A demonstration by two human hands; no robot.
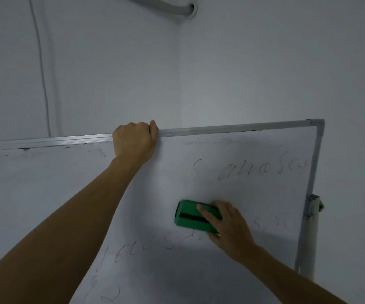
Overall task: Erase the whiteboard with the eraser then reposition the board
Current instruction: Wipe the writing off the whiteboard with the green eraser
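**Eraser pressed to the board, top rail gripped**

Here the left hand (134,140) is clenched over the top rail of the whiteboard (232,185), fingers hooked behind the aluminium frame, thumb toward 3 o'clock. The right hand (227,224) grasps the green eraser (191,216), which lies flat against the board surface at about 5 o'clock from the left hand, its long side running roughly from 9 to 3 o'clock; a black strip shows along its upper face. Faint red writing (254,168) sits at 1 o'clock from the eraser, near the board's right edge, and more faded strokes lie at 7 o'clock from it, low on the board. Dark smudges run just under the top rail toward 9 o'clock. At the board's right side a grey stand post (308,238) carries a clamp bracket. Behind, a grey pipe (166,3) enters the wall (265,62) at 12 o'clock, and a thin cable (42,69) runs down the wall at 10 o'clock.
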